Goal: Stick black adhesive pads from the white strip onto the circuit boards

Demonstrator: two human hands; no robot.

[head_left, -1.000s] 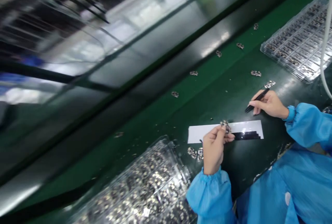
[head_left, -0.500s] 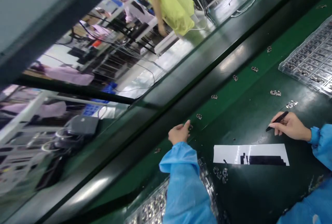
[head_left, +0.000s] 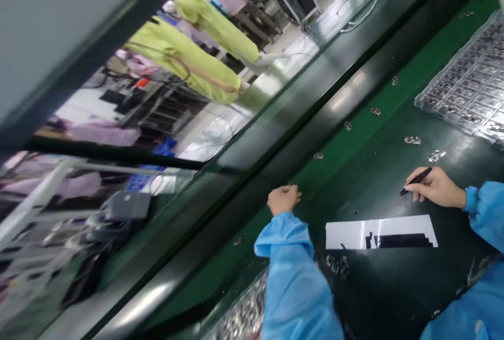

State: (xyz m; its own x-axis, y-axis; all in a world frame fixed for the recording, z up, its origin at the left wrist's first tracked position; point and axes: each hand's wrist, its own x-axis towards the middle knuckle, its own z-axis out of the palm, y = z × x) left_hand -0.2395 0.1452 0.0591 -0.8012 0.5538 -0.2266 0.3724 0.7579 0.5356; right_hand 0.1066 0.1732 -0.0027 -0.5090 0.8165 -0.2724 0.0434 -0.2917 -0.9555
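My left hand (head_left: 284,199) is closed, thumb and fingers together, at the near side of the green belt strip. Whatever lies between its fingertips is hidden. My right hand (head_left: 439,188) grips slim black tweezers (head_left: 423,174), their tip pointing down-left above the dark green work surface. Below and left of that hand lies a white backing strip (head_left: 346,230) with black sticker pieces (head_left: 401,241) along its lower edge. Small circuit boards (head_left: 412,140) lie beyond the right hand, one (head_left: 437,156) close to it. More small boards (head_left: 337,265) sit just below the white strip.
A clear tray of boards (head_left: 468,88) stands at the right. Another tray (head_left: 244,311) is partly under my left sleeve. Several small boards (head_left: 375,112) lie spaced along the green belt (head_left: 346,146). Beyond the metal rail (head_left: 275,119), people in yellow clothing (head_left: 192,67) are blurred.
My left hand has drawn its fingers in and shifted slightly right; two small boards near it no longer show. My right hand keeps the tweezers, barely moved. People in yellow have shifted in the background.
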